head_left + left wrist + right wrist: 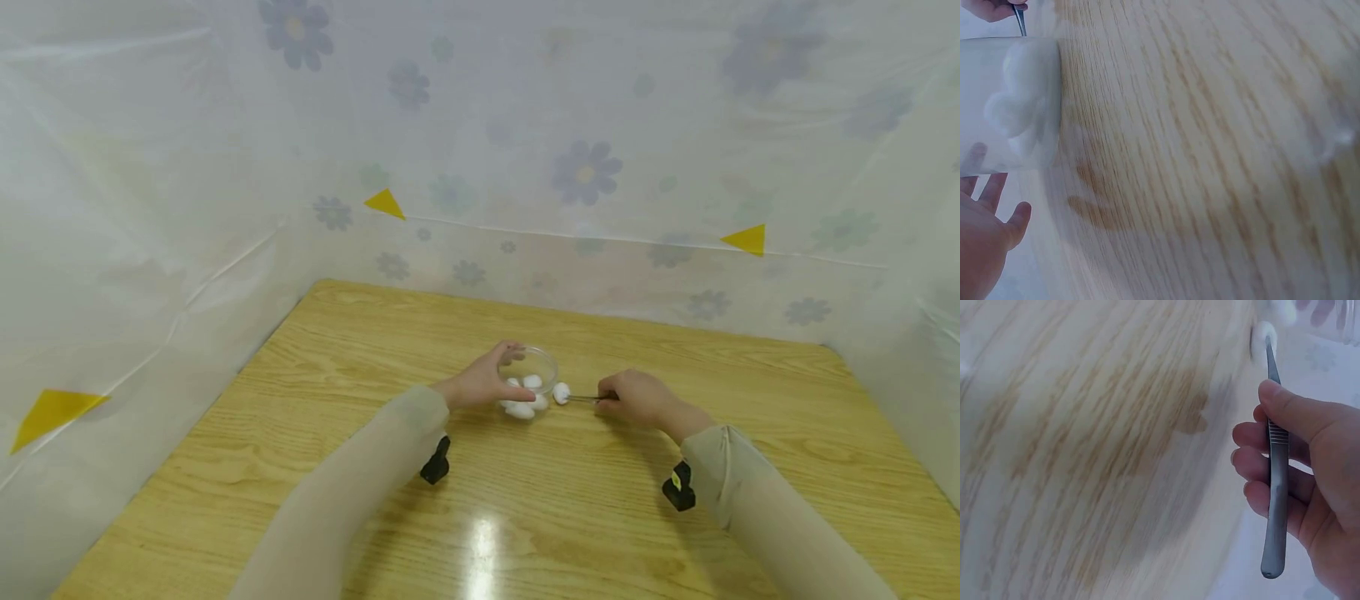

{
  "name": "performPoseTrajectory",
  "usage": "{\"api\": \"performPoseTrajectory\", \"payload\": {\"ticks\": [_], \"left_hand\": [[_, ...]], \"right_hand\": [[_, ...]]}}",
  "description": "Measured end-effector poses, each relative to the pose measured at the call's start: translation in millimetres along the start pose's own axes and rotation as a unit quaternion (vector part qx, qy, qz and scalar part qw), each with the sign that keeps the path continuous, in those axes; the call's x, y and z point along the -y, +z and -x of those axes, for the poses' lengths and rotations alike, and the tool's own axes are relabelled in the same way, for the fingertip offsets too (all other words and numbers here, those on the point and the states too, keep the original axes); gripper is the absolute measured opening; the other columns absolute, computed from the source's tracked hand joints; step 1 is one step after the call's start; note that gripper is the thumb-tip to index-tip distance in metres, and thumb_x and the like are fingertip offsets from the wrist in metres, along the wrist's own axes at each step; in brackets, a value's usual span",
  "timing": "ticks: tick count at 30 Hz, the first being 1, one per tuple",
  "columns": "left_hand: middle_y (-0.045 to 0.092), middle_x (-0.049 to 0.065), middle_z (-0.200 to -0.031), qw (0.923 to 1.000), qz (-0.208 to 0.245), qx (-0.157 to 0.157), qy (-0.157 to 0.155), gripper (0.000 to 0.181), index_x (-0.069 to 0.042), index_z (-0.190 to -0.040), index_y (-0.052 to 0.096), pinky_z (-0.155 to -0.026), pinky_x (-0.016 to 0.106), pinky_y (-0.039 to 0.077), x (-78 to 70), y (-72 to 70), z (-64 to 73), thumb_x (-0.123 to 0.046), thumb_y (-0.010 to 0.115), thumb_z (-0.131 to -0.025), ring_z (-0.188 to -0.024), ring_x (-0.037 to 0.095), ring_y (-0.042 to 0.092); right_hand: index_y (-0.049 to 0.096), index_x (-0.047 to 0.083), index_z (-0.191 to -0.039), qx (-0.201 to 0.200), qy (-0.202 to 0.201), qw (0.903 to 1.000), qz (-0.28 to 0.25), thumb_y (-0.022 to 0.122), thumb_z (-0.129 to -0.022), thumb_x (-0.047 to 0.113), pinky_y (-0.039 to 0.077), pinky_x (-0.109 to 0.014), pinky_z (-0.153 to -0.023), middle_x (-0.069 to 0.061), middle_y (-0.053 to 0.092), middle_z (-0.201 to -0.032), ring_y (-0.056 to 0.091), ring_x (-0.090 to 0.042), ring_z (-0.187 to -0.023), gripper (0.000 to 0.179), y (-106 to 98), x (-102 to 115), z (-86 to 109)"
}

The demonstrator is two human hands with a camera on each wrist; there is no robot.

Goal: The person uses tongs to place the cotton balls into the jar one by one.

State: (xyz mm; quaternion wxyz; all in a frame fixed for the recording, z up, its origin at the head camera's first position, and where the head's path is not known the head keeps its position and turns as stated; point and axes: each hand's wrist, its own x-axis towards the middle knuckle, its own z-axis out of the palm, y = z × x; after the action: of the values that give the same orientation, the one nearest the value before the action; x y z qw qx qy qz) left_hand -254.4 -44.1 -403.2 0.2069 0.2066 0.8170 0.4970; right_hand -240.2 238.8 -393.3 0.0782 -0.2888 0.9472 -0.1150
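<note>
My left hand [480, 382] curves round a clear jar [542, 357], the thumb along its near side and fingers at the far side. Several white cotton balls [519, 411] lie low inside; through the jar's wall they also show in the left wrist view. My right hand [1329, 450] holds metal tweezers [1277, 506] between thumb and fingers. At the tweezers' tips is a single cotton ball [561, 393], just right of the jar. In the right wrist view the tips overlap that ball, close to the tabletop.
Both hands work over a wood-grain table [405, 333]. Pale flowered sheeting [495, 167] hangs behind and at the sides, with yellow triangles [746, 240] along a line. A small black device [437, 461] sits under the left wrist and another black device [679, 487] under the right.
</note>
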Motion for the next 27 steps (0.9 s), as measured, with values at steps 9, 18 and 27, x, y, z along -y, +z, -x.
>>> {"api": "performPoseTrajectory", "payload": {"ticks": [9,18,27], "left_hand": [[0.030,0.002,-0.151,1.0000,-0.003,-0.002,0.000,0.090,-0.019,-0.148,0.020,-0.107,0.045,0.036,-0.5,0.7,-0.1,-0.036,0.075,-0.079,-0.141,0.023,0.026],[0.030,0.003,-0.151,1.0000,-0.004,-0.003,-0.001,0.089,-0.019,-0.148,0.021,-0.106,0.045,0.037,-1.3,0.2,0.3,-0.034,0.075,-0.079,-0.141,0.024,0.026],[0.030,0.003,-0.151,1.0000,-0.002,-0.002,-0.001,0.088,-0.020,-0.147,0.022,-0.106,0.045,0.037,-1.0,0.3,0.5,-0.034,0.075,-0.079,-0.141,0.024,0.027]], "right_hand": [[0.060,0.011,-0.074,-0.008,-0.004,0.9998,-0.016,0.063,-0.088,0.017,0.029,-0.021,-0.049,0.002,0.053,-0.061,0.035,-0.006,-0.051,0.016,-5,4,2.8],[0.063,0.011,-0.080,-0.007,0.005,0.9996,-0.026,0.062,-0.090,0.017,0.032,-0.022,-0.049,0.000,0.057,-0.064,0.040,-0.006,-0.051,0.012,-8,5,5.3],[0.064,0.010,-0.082,-0.015,-0.003,0.9994,-0.032,0.062,-0.090,0.016,0.032,-0.023,-0.049,-0.002,0.059,-0.067,0.040,-0.006,-0.052,0.010,-15,5,11.5]]}}
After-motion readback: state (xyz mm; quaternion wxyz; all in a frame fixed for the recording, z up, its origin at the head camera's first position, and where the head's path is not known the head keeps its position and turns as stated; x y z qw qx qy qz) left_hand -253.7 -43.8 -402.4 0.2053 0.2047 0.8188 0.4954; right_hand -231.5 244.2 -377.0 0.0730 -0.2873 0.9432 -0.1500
